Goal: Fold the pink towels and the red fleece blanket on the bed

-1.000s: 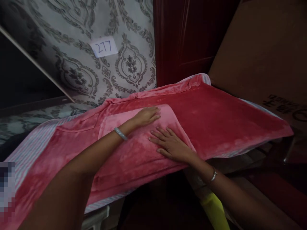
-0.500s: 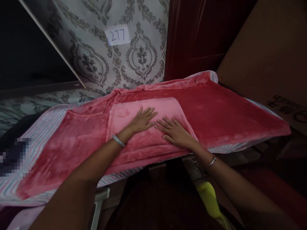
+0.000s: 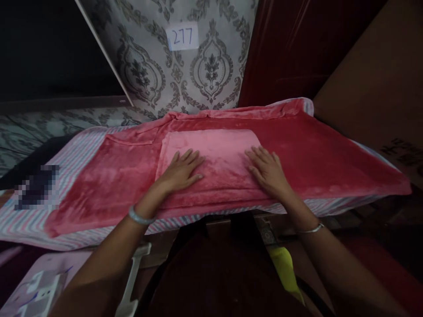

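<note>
A folded pink plush blanket [image 3: 218, 145] lies flat in front of me on a larger red plush cover [image 3: 324, 154]. On its left part rests my left hand [image 3: 181, 171], palm down with the fingers spread. My right hand [image 3: 267, 171] lies flat over its right edge, fingers stretched out. Neither hand grips anything. Under the red cover, a striped cloth [image 3: 71, 163] shows along the borders.
A dark screen [image 3: 56, 53] stands at the back left. The patterned wall carries a paper marked 277 [image 3: 182, 36]. A large cardboard box [image 3: 380, 75] leans at the right. Low at the left is a white power strip [image 3: 42, 290]; a yellow object [image 3: 284, 268] sits below the edge.
My hands have moved apart: the left slid toward the left side of the folded blanket, the right toward its right edge. Both stay flat. The camera view has shifted slightly.
</note>
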